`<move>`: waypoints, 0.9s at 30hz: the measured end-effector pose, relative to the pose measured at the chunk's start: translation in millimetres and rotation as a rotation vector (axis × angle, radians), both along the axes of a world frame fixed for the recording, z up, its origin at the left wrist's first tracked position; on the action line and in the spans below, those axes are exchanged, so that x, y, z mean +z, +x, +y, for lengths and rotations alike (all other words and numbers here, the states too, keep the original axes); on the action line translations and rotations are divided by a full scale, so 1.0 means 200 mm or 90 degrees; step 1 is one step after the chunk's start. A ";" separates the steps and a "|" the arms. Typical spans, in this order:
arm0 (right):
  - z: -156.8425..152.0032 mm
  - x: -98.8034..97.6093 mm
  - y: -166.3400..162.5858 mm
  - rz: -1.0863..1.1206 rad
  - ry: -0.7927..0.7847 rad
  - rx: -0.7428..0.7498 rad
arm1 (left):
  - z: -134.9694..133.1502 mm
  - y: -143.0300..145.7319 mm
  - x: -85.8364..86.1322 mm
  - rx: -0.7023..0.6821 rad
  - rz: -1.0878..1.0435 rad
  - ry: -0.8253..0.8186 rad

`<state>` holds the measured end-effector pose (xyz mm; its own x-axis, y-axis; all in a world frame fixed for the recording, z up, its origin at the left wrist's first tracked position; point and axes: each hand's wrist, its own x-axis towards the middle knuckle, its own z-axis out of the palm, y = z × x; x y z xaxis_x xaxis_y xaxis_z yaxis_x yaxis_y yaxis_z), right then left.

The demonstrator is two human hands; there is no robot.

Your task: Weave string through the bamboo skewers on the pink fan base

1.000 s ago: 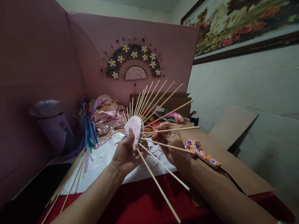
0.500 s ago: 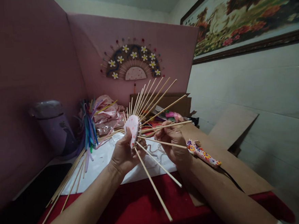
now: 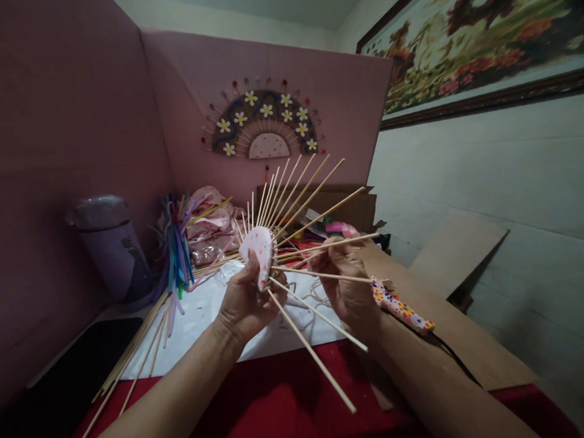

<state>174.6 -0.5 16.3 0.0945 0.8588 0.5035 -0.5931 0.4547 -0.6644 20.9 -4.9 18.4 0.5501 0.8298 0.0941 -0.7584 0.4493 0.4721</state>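
My left hand [image 3: 250, 298] is closed on a half-round pink spotted fan base [image 3: 260, 248], thumb on its face. Thin wooden sticks [image 3: 303, 201] fan out from the curved edge of the base, upward, to the right and down toward me. The base is tilted, its face turned to the left. My right hand [image 3: 345, 279] pinches one stick [image 3: 361, 239] on the right side. Another stick [image 3: 321, 276] crosses in front of the right palm. The left fingertips behind the base are partly hidden.
A finished-looking flowered fan [image 3: 267, 124] hangs on the pink panel. Pipe cleaners [image 3: 174, 247], loose sticks [image 3: 131, 350] and a purple container [image 3: 112, 258] are at left. Right of my hand, a flower-patterned tool with a black cord [image 3: 403, 308] lies on cardboard [image 3: 461, 344].
The fan base has turned slightly, so its lower sticks point further right. The right hand has shifted a little right, still pinching a stick. The camera view has moved slightly.
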 end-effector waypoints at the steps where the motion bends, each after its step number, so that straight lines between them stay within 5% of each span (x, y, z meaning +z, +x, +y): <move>1: 0.00 0.00 0.01 0.005 0.013 -0.027 | 0.00 0.00 0.00 0.005 -0.007 0.002; 9: -0.08 -0.13 -0.04 -0.337 0.198 -0.237 | 0.01 -0.01 -0.01 0.043 -0.015 0.016; 13: -0.10 -0.18 -0.03 -0.432 0.320 -0.234 | 0.02 -0.01 -0.03 0.053 0.026 -0.005; 27: -0.10 -0.14 -0.03 -0.505 0.357 -0.202 | 0.01 0.01 -0.02 0.033 0.024 -0.016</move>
<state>168.6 -21.5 -10.9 -0.2589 0.4735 0.8419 0.1277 0.8808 -0.4560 22.1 -3.4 14.1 0.5094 0.8589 0.0529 -0.7630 0.4224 0.4893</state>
